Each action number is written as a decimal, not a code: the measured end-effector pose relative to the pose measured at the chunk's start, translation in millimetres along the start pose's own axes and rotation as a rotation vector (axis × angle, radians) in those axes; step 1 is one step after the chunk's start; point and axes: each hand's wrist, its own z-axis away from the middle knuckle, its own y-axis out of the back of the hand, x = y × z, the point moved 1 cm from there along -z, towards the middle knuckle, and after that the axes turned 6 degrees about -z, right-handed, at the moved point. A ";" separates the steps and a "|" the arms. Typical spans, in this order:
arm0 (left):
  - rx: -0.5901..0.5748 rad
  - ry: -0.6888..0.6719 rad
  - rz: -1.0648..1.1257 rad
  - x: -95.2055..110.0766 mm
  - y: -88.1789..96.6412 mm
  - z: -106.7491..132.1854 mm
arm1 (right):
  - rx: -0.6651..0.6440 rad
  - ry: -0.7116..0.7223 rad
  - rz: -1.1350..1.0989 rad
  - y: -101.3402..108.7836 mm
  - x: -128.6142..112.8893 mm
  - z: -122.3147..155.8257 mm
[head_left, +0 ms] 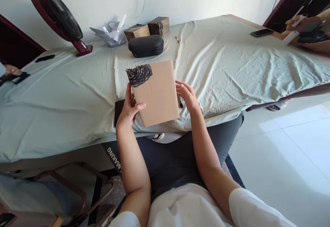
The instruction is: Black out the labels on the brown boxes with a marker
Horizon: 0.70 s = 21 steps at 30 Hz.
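I hold a flat brown cardboard piece upright over the near edge of the table, with a black scribbled patch at its top left corner. My left hand grips its left edge, thumb across the front. My right hand rests against its right edge with the fingers loosely curled, touching the card. A black pen lies on the cloth just behind my right hand.
The table wears a pale green cloth. At the back stand a black case, two brown boxes, crumpled white paper and a red fan. A phone lies far right near another person's hands. A wooden chair stands at my left.
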 end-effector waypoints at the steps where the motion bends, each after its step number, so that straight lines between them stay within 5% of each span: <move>1: 0.014 -0.005 0.012 0.1 0.8 0.0 | 0.073 0.028 -0.016 1.0 -0.7 -0.8; 6: 0.060 0.024 0.004 -2.6 2.6 -0.3 | 0.515 0.124 -0.045 12.0 -2.3 -2.2; 8: 0.044 0.011 0.031 -4.4 2.4 -0.8 | 0.591 0.140 0.036 17.0 -1.6 -2.7; 21: 0.049 0.027 0.116 -2.1 -6.5 0.1 | 0.397 0.070 0.554 -8.4 10.6 -2.9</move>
